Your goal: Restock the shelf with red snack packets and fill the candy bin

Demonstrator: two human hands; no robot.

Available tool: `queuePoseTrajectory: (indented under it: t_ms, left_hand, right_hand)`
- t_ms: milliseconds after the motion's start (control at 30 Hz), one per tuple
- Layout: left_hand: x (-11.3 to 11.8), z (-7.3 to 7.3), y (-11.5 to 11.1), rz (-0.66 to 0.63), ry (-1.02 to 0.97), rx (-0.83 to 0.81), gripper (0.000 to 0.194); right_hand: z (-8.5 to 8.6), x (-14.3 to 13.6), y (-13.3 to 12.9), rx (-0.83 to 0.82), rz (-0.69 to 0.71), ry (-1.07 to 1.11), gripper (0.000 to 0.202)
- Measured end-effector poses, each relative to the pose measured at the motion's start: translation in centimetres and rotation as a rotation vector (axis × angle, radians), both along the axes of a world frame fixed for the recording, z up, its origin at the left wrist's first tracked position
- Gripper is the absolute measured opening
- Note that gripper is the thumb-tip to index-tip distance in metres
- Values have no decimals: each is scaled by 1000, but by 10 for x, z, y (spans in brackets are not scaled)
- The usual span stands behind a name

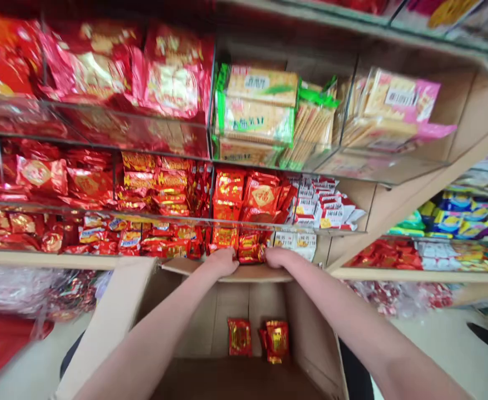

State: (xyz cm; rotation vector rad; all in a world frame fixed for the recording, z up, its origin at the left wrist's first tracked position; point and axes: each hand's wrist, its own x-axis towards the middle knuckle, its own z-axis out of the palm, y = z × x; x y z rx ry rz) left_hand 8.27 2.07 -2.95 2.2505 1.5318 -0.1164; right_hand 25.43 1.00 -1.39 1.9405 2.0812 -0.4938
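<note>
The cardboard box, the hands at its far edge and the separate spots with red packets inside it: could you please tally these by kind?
Cardboard box: 1
Hands (left hand, right hand): 2
Spots with red packets: 2
Total: 5

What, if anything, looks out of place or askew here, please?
The white packets just below the crackers look messy: they lean and fan outward at the right, while the orange packets further left sit in neater stacks.
</note>
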Motion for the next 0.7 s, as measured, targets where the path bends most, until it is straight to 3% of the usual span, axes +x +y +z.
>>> queuePoseTrajectory:
  t_ms: [167,233,300,400,500,567,700]
  left_hand:
    - [3,-10,3,-53,16,-5,35]
    - [2,-13,4,-68,15,0,35]
    - [2,-13,5,-79,12,10,35]
    - [1,-12,5,-82,12,26,34]
    - [1,-12,4,-77,8,35,35]
    - [1,-12,3,-73,2,40,35]
    - [0,-12,0,-59,-14,42,36]
  right_hand:
    - [32,6,-43,65,95,89,26]
    - [43,4,-72,106,205,213,26]
    - [40,-1,-100,-13,352,360,24]
    - [0,-10,-125,-312,358,277,20]
    - [-55,-14,-127,-279,214,60,28]
    - [-83,-14,-124,-236,172,8,33]
    - [-105,-13,-127,-200,161,-35,33]
